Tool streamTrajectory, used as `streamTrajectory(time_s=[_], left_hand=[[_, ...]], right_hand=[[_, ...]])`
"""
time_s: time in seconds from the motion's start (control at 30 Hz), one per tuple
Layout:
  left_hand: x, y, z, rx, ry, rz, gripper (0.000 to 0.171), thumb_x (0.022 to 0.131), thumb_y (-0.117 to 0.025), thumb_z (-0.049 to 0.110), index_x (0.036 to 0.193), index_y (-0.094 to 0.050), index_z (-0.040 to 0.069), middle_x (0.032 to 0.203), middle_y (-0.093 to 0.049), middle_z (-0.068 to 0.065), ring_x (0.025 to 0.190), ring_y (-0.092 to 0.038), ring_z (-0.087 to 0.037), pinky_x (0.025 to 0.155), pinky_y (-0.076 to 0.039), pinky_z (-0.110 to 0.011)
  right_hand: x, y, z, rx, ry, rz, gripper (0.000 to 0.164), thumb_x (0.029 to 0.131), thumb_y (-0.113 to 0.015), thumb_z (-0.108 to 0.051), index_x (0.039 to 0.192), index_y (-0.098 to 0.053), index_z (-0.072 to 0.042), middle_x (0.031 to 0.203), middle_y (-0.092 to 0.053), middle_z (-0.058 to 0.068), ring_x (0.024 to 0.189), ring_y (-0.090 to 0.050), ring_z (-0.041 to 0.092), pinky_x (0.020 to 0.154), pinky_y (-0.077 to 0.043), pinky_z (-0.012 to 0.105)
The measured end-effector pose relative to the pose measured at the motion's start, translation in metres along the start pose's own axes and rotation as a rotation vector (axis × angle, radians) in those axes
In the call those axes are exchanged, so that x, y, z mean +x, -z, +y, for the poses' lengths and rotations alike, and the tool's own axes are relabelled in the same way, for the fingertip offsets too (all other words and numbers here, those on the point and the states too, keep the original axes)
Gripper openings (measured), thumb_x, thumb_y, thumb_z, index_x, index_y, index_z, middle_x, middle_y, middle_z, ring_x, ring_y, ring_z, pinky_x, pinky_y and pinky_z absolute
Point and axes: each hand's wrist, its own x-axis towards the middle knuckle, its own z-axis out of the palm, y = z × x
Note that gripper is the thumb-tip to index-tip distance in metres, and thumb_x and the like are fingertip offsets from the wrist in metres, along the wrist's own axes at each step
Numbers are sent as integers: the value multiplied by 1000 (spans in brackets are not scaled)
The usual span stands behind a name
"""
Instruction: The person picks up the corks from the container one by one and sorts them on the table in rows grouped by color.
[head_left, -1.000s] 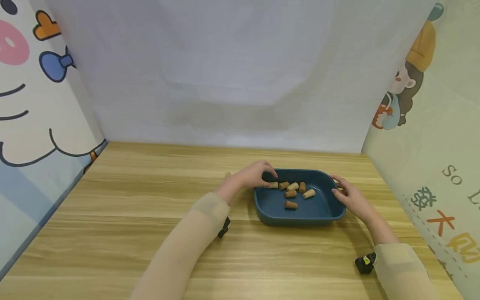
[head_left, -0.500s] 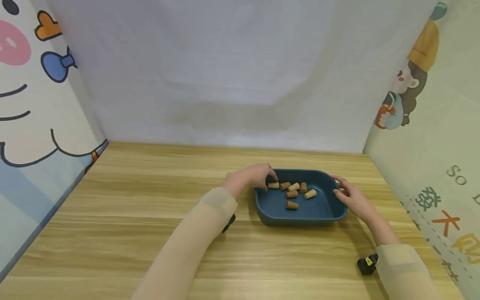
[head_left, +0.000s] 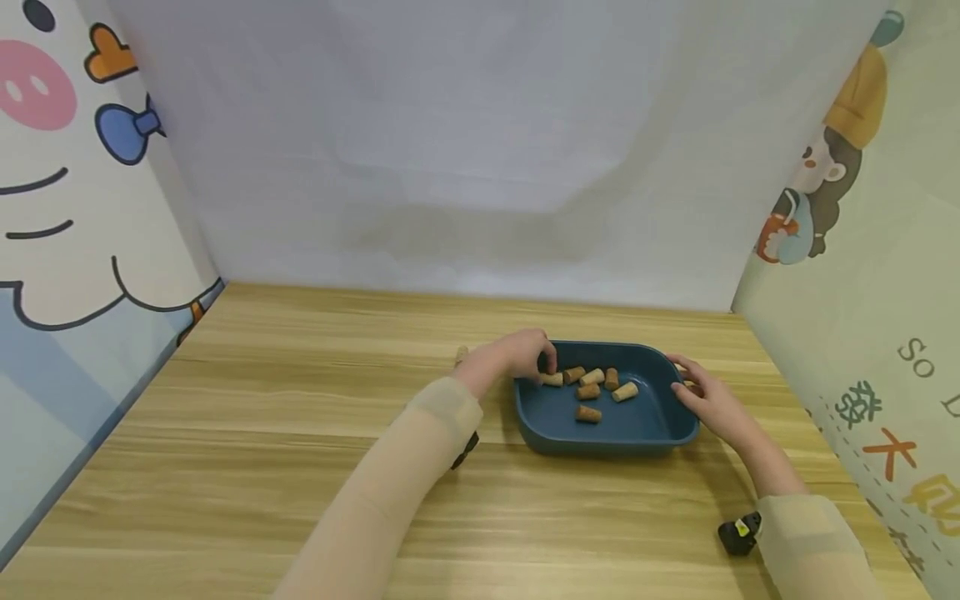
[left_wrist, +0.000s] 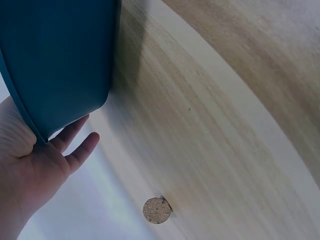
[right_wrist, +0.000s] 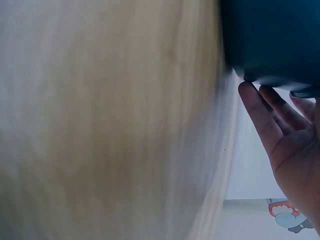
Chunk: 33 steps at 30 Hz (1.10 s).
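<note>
A dark blue rectangular tub [head_left: 607,446] sits right of centre on the wooden table. Several tapered corks lie inside, one at the middle front [head_left: 588,414]. My left hand [head_left: 516,354] reaches over the tub's far left corner, its curled fingertips on the leftmost cork [head_left: 553,380]. The left wrist view shows the outer wall of the tub [left_wrist: 60,60] hiding the thumb and some fingers of the left hand [left_wrist: 35,170]. My right hand [head_left: 712,404] grips the right rim, thumb inside. In the right wrist view, its fingers [right_wrist: 260,112] lie outside the tub wall.
Another cork [head_left: 462,356] stands upright on the table [head_left: 300,417], left of the tub and partly behind the left forearm. A white backdrop [head_left: 465,150] rises at the back. Printed cloth panels close off the left [head_left: 90,267] and right [head_left: 885,317] sides.
My left fingers have curled further down onto the leftmost cork. The right hand keeps its grip on the rim. The head view has shifted slightly.
</note>
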Motion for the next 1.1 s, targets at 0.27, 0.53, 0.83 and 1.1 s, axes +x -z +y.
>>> streamTrajectory(time_s=[0.27, 0.53, 0.83, 1.1], left_hand=[[5, -5, 8, 146, 47, 63, 14, 81, -75, 28, 90, -67, 23, 98, -59, 4, 88, -54, -14, 78, -48, -32], [5, -11, 15, 254, 86, 137, 17, 82, -75, 31, 77, -59, 24, 95, -52, 5, 89, -48, -16, 78, -40, -36], [14, -18, 15, 362, 67, 175, 17, 86, -69, 29, 74, -58, 22, 94, -52, 3, 88, -48, -16, 80, -40, -36], [14, -18, 13, 322, 20, 188, 15, 83, -71, 30, 77, -59, 24, 99, -53, 4, 92, -47, -16, 81, -40, -38]], right_hand=[[-1, 0, 0, -3, -5, 6, 52, 101, -43, -20, 147, -26, -2, 135, -39, 39, 116, -48, 53, 89, -46, 59], [-1, 1, -1, 2, -11, 8, 52, 101, -43, -20, 147, -27, -2, 134, -40, 38, 115, -50, 52, 89, -46, 59], [0, 0, 0, -16, -8, 14, 52, 101, -44, -20, 147, -27, -1, 133, -41, 38, 114, -50, 52, 89, -46, 59], [0, -1, 1, 13, 3, 14, 52, 101, -43, -19, 147, -27, -2, 135, -40, 38, 115, -48, 53, 89, -46, 59]])
